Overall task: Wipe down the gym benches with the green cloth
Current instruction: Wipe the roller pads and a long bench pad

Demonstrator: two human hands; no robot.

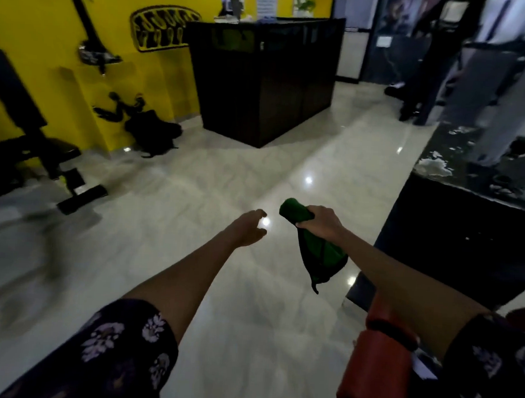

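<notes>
My right hand (322, 221) grips the green cloth (319, 251), which sticks out above my fist and hangs down below it over the shiny floor. My left hand (251, 228) is stretched forward beside it, fingers relaxed and holding nothing, a short gap from the cloth. A black incline gym bench (21, 119) stands far off at the left against the yellow wall. A red padded roller (374, 363) sits at the lower right under my right forearm.
A dark reception counter (266, 87) stands ahead in the middle. A black bag (153, 131) lies on the floor by the yellow wall. A dark glossy ledge (464, 231) runs along the right. People's legs (416, 94) stand at the far right.
</notes>
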